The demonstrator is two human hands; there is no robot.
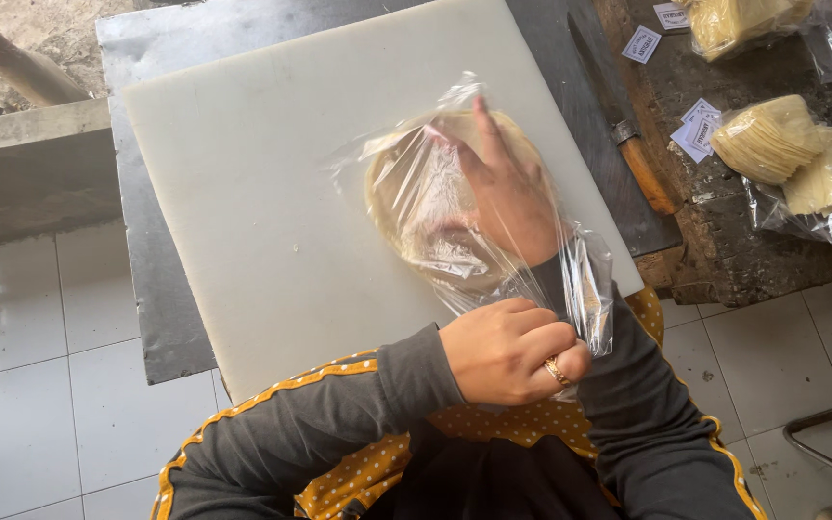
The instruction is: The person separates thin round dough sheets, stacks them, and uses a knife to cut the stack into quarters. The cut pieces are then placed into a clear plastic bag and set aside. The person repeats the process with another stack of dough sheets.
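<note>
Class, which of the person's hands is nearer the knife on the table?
Right. The right hand, inside the clear bag, lies beside the knife; the left hand grips the bag's mouth, farther away.

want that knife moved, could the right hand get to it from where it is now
Probably not at once: the right hand is inside the clear plastic bag, pressed on the round wafers. The knife lies uncovered just past the white board, so the way is free once that hand is out.

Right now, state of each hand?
Left hand: closed, gripping the open end of the clear plastic bag.
Right hand: open, inside that bag, flat on the round pale-yellow wafers.
</note>
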